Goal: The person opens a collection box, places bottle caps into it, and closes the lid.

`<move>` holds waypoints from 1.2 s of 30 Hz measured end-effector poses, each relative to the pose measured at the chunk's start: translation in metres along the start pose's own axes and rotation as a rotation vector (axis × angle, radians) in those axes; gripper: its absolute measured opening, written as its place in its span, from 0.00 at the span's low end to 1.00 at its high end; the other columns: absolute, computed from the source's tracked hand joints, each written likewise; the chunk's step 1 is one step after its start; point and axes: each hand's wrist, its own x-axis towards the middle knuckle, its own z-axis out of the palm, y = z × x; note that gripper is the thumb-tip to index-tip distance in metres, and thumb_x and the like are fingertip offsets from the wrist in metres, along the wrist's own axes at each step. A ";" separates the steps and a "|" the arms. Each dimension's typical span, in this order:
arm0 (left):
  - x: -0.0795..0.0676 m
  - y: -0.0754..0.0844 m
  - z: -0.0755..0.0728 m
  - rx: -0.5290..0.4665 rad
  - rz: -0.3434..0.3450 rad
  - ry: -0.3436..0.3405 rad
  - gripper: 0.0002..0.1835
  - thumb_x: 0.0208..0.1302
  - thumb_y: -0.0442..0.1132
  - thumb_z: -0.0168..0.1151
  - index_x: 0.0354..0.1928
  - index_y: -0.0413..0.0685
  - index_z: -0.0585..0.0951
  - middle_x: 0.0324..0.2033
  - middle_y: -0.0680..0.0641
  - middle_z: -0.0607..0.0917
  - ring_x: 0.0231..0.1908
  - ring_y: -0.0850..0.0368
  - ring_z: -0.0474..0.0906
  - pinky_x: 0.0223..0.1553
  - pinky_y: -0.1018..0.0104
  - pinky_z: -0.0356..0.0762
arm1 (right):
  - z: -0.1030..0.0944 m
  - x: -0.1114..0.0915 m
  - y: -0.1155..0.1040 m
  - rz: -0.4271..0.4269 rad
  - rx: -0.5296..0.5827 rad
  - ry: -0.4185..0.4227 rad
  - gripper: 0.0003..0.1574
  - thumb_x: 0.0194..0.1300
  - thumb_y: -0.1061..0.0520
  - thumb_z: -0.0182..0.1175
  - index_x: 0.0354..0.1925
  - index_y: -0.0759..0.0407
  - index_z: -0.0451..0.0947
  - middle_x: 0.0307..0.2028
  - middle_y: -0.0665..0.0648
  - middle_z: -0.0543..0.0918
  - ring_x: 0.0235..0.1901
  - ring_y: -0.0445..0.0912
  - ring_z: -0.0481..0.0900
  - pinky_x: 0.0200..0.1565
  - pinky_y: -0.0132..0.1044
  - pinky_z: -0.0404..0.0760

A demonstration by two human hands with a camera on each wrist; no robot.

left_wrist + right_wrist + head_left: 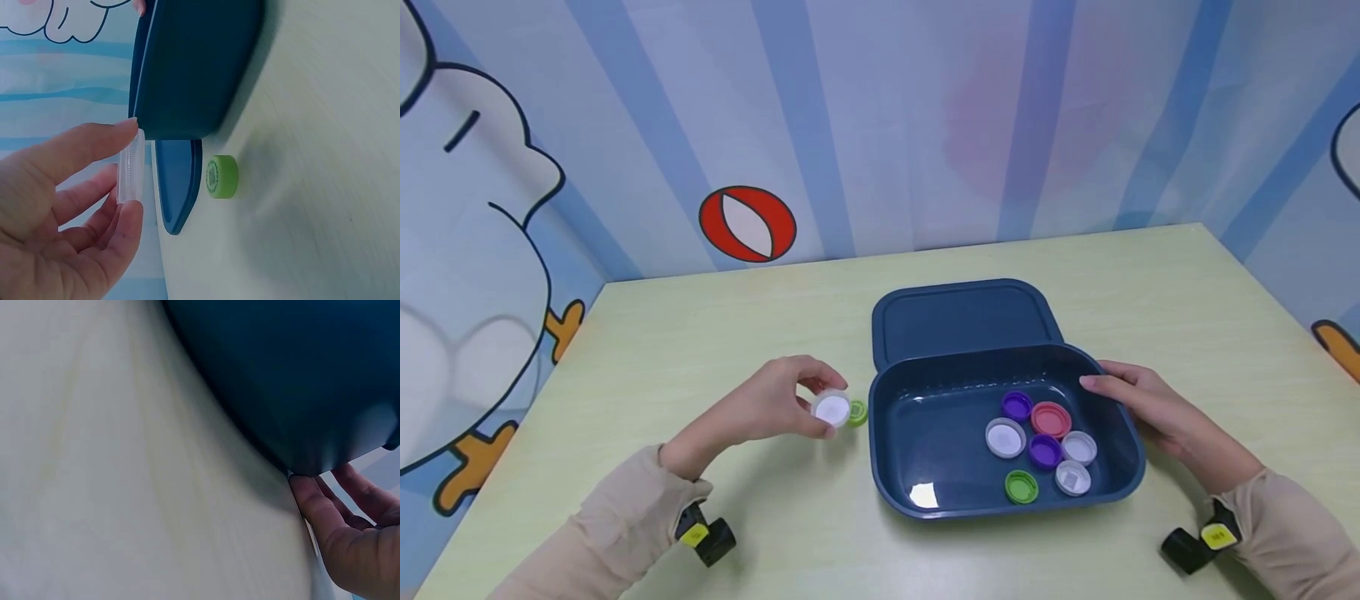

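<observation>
My left hand [785, 398] pinches a white bottle cap [831, 408] by its edge, thumb on one side and fingers on the other. In the left wrist view the cap [130, 166] is seen edge-on, with a ribbed side. A green cap [857, 412] sits on the table just beyond it, beside the dark blue box [940, 450]. With the thumb over the rim and fingers along the outer wall, my right hand [1157, 408] grips the box's right end. Inside lie two purple caps, a pinkish-red cap [1051, 420], a green cap [1021, 487] and three white caps.
Behind the box lies its flat dark blue lid [962, 321], touching or overlapped by the back rim. The light wooden table [715, 333] runs back to a printed blue-striped wall [887, 125]. Black wrist cameras hang below both sleeves.
</observation>
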 end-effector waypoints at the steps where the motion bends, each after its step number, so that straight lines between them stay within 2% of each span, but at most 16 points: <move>1: 0.000 0.001 0.000 0.001 0.002 -0.001 0.23 0.45 0.33 0.74 0.47 0.39 0.80 0.41 0.48 0.79 0.42 0.52 0.73 0.39 0.64 0.79 | 0.000 0.000 0.000 0.000 -0.003 0.001 0.42 0.69 0.47 0.50 0.66 0.75 0.50 0.46 0.52 0.80 0.39 0.38 0.80 0.43 0.36 0.80; 11: 0.004 0.015 -0.002 0.046 -0.007 0.007 0.24 0.44 0.33 0.74 0.47 0.42 0.80 0.41 0.50 0.79 0.42 0.53 0.74 0.38 0.66 0.79 | 0.000 0.000 0.001 -0.005 0.023 -0.005 0.40 0.69 0.48 0.50 0.65 0.75 0.52 0.42 0.49 0.80 0.38 0.39 0.80 0.43 0.36 0.80; 36: 0.024 0.041 0.002 0.047 0.079 -0.047 0.23 0.44 0.34 0.75 0.46 0.43 0.80 0.42 0.49 0.80 0.43 0.53 0.73 0.37 0.68 0.79 | 0.000 0.000 0.001 -0.005 0.027 -0.003 0.40 0.69 0.48 0.50 0.65 0.75 0.53 0.42 0.48 0.80 0.38 0.39 0.80 0.43 0.36 0.80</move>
